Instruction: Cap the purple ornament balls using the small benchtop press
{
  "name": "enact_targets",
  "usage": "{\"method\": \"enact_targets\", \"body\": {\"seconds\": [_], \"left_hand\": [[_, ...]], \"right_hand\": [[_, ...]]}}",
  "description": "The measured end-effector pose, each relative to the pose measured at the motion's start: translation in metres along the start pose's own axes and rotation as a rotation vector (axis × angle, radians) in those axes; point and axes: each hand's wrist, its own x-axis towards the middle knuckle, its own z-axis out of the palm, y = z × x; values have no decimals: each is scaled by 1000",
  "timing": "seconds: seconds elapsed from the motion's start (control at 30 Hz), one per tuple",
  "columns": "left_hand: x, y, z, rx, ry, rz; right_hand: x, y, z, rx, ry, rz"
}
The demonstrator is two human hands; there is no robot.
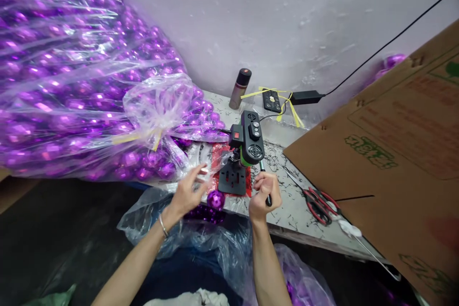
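Note:
My left hand hovers above the front of the table with fingers apart and nothing seen in it. Just right of its fingertips, a shiny purple ball ornament is at the table's front edge; whether it rests there or is in the air, I cannot tell. My right hand is closed around a slim tool with a black handle and a teal upper part. Between my hands stands a black device with two round grilles, knobs and a red switch, above a slotted black plate.
A big clear bag of purple balls fills the left. Behind the device are a dark-capped bottle and a black adapter. Red-handled scissors lie beside a cardboard box at right. An open plastic bag hangs below the table edge.

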Motion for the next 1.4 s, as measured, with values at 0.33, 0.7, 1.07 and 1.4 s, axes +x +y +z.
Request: {"method": "enact_targets", "body": {"seconds": [0.33,0.7,1.07,1.4], "left_hand": [[140,-45,-18,658,-127,-360],[52,-14,-41,20,-20,-172],[27,14,60,-707,-102,-510],[22,2,85,-504,-145,-377]], "right_hand": [[-3,4,-3,-4,-24,-16],[3,-6,-3,0,-31,23],[44,-35,1,-13,-85,102],[37,-31,-2,13,-102,70]]}}
